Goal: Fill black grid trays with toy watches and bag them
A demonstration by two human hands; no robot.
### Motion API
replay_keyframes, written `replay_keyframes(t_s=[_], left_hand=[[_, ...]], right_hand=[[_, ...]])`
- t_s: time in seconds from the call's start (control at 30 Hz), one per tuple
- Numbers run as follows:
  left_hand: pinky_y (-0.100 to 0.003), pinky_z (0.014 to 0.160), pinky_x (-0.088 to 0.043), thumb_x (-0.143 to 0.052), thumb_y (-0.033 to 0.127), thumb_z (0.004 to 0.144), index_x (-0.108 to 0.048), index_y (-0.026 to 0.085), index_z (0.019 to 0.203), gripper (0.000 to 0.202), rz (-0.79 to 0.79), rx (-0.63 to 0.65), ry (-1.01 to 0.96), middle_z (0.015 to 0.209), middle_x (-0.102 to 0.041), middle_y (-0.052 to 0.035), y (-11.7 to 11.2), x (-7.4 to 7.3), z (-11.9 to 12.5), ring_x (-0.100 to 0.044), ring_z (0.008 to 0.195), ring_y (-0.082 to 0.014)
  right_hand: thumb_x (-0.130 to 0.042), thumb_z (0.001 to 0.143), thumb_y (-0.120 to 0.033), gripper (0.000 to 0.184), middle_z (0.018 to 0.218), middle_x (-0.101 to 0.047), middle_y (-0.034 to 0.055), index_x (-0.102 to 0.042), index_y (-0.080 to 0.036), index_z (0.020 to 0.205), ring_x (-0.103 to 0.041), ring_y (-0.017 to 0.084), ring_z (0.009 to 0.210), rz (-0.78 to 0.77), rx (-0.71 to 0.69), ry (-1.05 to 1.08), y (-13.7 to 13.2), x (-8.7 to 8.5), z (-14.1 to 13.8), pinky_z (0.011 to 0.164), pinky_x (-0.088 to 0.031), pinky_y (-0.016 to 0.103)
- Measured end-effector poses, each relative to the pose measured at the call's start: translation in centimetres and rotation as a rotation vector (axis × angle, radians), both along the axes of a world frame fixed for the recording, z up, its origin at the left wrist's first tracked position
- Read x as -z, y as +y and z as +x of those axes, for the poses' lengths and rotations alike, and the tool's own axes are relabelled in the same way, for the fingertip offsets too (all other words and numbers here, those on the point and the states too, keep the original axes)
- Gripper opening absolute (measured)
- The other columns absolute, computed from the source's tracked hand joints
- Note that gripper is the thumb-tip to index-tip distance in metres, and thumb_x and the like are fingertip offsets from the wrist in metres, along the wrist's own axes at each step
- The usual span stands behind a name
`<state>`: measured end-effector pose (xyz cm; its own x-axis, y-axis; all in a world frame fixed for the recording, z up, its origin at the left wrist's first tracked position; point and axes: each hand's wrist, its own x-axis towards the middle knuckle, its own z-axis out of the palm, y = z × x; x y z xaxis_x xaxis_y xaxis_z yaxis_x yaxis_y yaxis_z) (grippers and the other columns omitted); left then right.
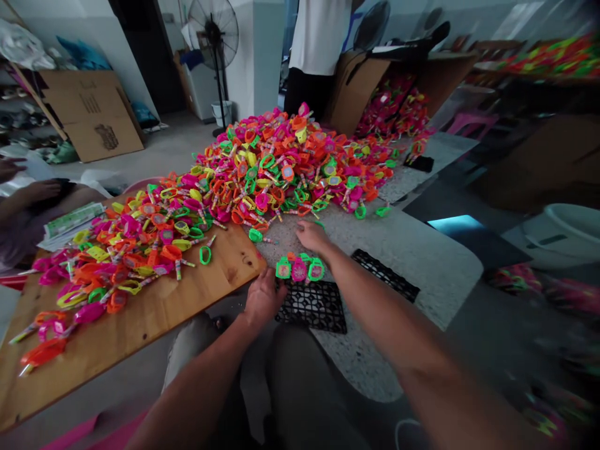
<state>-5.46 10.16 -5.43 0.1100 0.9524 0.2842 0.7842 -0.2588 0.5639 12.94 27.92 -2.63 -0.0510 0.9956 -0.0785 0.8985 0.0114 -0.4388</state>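
My left hand (263, 295) is at the left corner of a black lattice tray (312, 306), its thumb and fingers closed about that edge. Across the tray's far end lie several toy watches in a row, a pink one (299, 270) between two green ones (284, 269). Beyond them, my right hand (313, 237) reaches over the speckled tabletop (375, 234) with its fingers curled together. A bit of green band shows just behind that hand; whether the fingers grip anything is hidden. A green watch (255, 235) lies left of it.
A large heap of bright toy watches (281, 165) covers the far tabletop, and more lie on a wooden board (220, 262) at left. A second black tray (387, 275) is at right. A person (319, 44) stands behind; another person's hand (44, 190) shows far left.
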Motion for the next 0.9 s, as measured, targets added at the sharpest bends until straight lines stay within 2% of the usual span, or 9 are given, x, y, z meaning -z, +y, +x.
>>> replay_keyframes(t_s=[0.1,0.23,0.33,0.47,0.57,0.67,0.8,0.9], left_hand=[[-0.031,0.080,-0.052,-0.058,0.017,0.089,-0.054,0.022,0.092,0.007,-0.008,0.013,-0.025,0.091,-0.064,-0.0051,-0.1,-0.1,0.1,-0.065,0.088,-0.0205],[-0.032,0.084,-0.052,-0.058,0.016,0.088,-0.053,0.022,0.090,0.009,-0.027,0.023,-0.039,0.093,-0.064,-0.0056,-0.4,-0.2,0.1,-0.065,0.092,-0.0212],[-0.033,0.082,-0.052,-0.058,0.015,0.088,-0.053,0.023,0.091,0.009,-0.042,0.032,-0.043,0.094,-0.064,-0.0061,-0.5,-0.4,0.0,-0.064,0.091,-0.0214],[-0.032,0.081,-0.052,-0.058,0.016,0.088,-0.053,0.023,0.090,0.009,-0.069,0.045,-0.056,0.093,-0.064,-0.0053,-0.4,-0.7,0.0,-0.064,0.089,-0.0207],[-0.031,0.081,-0.051,-0.058,0.015,0.088,-0.053,0.023,0.088,0.008,-0.067,0.053,-0.071,0.092,-0.063,-0.0050,-0.2,-0.8,0.2,-0.064,0.089,-0.0203],[-0.030,0.080,-0.051,-0.058,0.015,0.088,-0.053,0.022,0.086,0.009,-0.047,0.068,-0.088,0.091,-0.063,-0.0047,0.0,-0.8,0.5,-0.063,0.088,-0.0196],[-0.029,0.078,-0.050,-0.058,0.015,0.088,-0.053,0.022,0.084,0.009,-0.006,0.074,-0.098,0.086,-0.062,-0.0039,0.3,-0.5,0.7,-0.062,0.084,-0.0184],[-0.029,0.079,-0.049,-0.058,0.016,0.089,-0.053,0.021,0.084,0.008,0.029,0.091,-0.092,0.086,-0.062,-0.0038,0.6,-0.1,0.5,-0.062,0.084,-0.0178]], right_hand=[[-0.052,0.098,-0.034,0.032,0.109,-0.076,0.0119,-0.074,-0.019,0.115,-0.070,0.021,0.097,0.075,0.086,-0.102,1.1,0.4,-1.0,0.083,-0.047,0.026],[-0.053,0.099,-0.043,0.035,0.105,-0.077,0.0115,-0.077,-0.018,0.104,-0.069,0.019,0.094,0.112,-0.035,-0.076,3.5,-0.2,-2.7,0.077,-0.044,0.023],[-0.058,0.095,-0.049,0.038,0.091,-0.077,0.0092,-0.079,-0.017,0.092,-0.068,0.017,0.083,0.028,-0.092,-0.036,5.5,-0.7,-4.3,0.067,-0.041,0.023],[-0.064,0.091,-0.043,0.031,0.071,-0.071,0.0055,-0.078,-0.016,0.083,-0.062,0.014,0.062,-0.048,-0.089,-0.031,5.9,-0.9,-4.6,0.058,-0.036,0.024],[-0.064,0.090,-0.042,0.029,0.057,-0.063,0.0003,-0.076,-0.017,0.079,-0.053,0.011,0.049,-0.164,-0.121,0.033,4.0,-1.3,-2.8,0.053,-0.036,0.023],[-0.066,0.086,-0.040,0.026,0.046,-0.051,-0.0046,-0.075,-0.018,0.076,-0.048,0.011,0.044,-0.284,-0.129,0.094,0.7,-1.9,0.4,0.049,-0.034,0.023],[-0.066,0.082,-0.041,0.025,0.043,-0.043,-0.0071,-0.075,-0.019,0.075,-0.042,0.010,0.042,-0.224,-0.019,0.255,-4.9,-2.0,5.1,0.044,-0.030,0.023],[-0.060,0.086,-0.045,0.030,0.047,-0.047,-0.0064,-0.070,-0.019,0.076,-0.044,0.010,0.042,-0.187,0.087,0.471,-9.7,-1.4,7.2,0.043,-0.032,0.022]])
